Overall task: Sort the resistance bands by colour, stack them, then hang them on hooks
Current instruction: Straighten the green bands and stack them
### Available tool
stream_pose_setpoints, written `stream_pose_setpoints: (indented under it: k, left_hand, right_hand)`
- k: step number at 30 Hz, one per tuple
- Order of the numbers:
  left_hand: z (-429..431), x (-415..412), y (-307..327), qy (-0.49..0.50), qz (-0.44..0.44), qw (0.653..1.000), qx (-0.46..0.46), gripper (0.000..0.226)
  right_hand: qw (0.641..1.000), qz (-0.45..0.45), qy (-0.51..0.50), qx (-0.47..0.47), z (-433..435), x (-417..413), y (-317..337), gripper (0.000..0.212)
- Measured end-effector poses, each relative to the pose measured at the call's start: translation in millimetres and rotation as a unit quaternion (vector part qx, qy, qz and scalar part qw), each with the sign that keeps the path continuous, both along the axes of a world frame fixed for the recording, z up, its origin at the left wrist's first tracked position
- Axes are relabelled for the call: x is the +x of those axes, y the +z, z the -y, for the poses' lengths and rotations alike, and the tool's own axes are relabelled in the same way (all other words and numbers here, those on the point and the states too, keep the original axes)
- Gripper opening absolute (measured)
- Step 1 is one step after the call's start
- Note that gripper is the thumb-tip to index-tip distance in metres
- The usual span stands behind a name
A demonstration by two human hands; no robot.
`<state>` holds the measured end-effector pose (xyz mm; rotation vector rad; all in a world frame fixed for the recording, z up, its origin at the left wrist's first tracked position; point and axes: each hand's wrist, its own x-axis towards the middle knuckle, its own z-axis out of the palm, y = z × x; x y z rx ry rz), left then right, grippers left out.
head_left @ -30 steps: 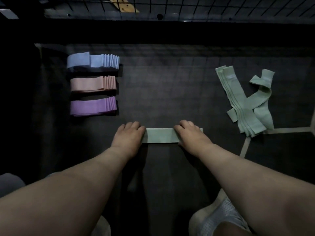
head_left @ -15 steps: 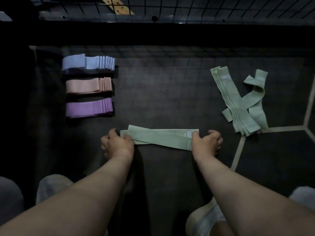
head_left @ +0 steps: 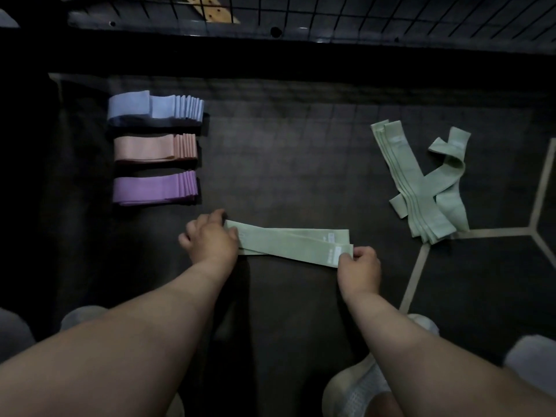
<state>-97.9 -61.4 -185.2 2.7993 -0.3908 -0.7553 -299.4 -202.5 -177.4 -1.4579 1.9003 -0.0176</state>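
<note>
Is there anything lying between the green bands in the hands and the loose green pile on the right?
Nothing visible does. The left hand and right hand grip the ends of the green bands, and only dark floor shows between them and the loose green pile.

Three band stacks point(head_left: 155, 147) line the floor's point(head_left: 285, 161) left, a loose pile point(head_left: 421, 188) its right. Two overlapping bands point(head_left: 288, 245) lie between, nearest the camera.

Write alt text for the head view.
Left hand and right hand hold the ends of two overlapping green bands on a dark floor. Blue stack, pink stack and purple stack sit at left, a loose green pile at right.
</note>
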Motion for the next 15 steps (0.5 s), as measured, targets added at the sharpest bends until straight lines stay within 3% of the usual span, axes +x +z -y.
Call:
stream_pose_setpoints:
  k: [8, 12, 15]
  left_hand:
    - [4, 9, -3, -0.007, -0.018, 1.0, -0.019, 0.012]
    - [-2, 9, 5, -0.001, 0.01, 0.995, -0.098, 0.011]
    - [-9, 9, 12, 0.102, -0.036, 0.977, -0.183, 0.009]
  right_hand:
    - [0.998, 0.055, 0.022, -0.026, 8, -5, 11, 0.021]
    - [0.996, 0.071, 0.027, -0.048, 13, 0, 14, 0.017]
    - [0.995, 0.074, 0.027, -0.061, 17, 6, 8, 0.017]
